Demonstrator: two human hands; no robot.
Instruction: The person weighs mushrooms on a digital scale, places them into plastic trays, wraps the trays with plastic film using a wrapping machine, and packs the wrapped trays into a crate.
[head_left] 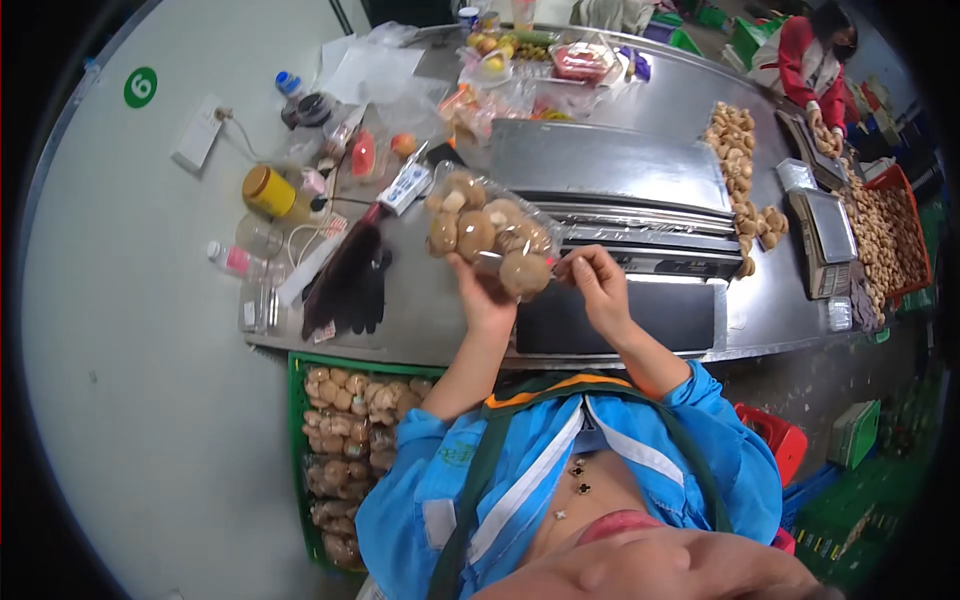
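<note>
A clear plastic-wrapped pack of brown mushrooms (pixel 478 228) is held up over the metal table (pixel 415 300). My left hand (pixel 484 298) supports the pack from below, near its lower edge. At the pack's right end, my right hand (pixel 597 290) pinches the plastic between thumb and fingers. Just behind and to the right of the pack lies a wrapping machine with a flat metal top (pixel 610 160) and a dark plate (pixel 615 318) at its front.
A green crate (pixel 298 420) of packed mushrooms stands below the table at left. Dark gloves (pixel 348 280), jars and bottles lie at the table's left. Loose mushrooms (pixel 733 150) lie to the right. A co-worker in red (pixel 795 75) handles mushrooms beside a red crate (pixel 915 230).
</note>
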